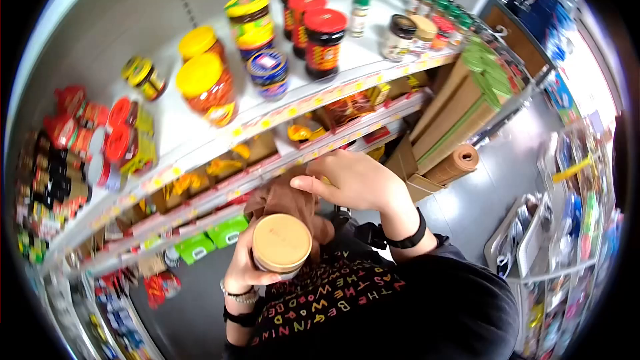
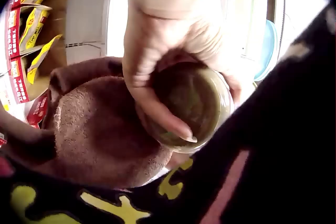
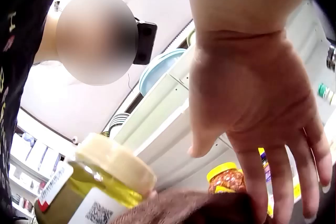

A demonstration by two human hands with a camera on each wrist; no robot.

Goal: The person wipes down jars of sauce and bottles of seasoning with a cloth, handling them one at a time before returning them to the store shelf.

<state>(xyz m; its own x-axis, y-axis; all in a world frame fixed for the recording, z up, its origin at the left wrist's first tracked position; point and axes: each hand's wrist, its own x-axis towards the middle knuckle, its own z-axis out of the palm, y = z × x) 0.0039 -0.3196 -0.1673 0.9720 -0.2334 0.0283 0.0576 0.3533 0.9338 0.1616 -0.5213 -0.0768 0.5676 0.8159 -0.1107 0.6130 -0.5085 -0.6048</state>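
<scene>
Shelf: white, in front of the person. Top level carries yellow-lidded jars, red-lidded jars and a blue tin, among others.
Cloth: brown, bunched up just beside the held jar. Can't tell which hand, if either, has hold of it.
Right hand: grip slack, fingers extended and a bit apart, palm bare, no object grasped. Fingers overlap the cloth in the right wrist view; contact unclear.
Left hand: grip curled round the jar, spread only as wide as the glass, thumb along it.
Jar: in the left hand, in front of the shirt, clear of the shelf. Olive-yellow contents.
Jar, done: off the shelf and held, cloth within reach. My read: mid-handling.
Jar, left: not yet set down; neither is the cloth, it seems. Can't judge how much handling remains.
Lid: tan, on the jar.
Sticker: QR code, on the jar's side.
</scene>
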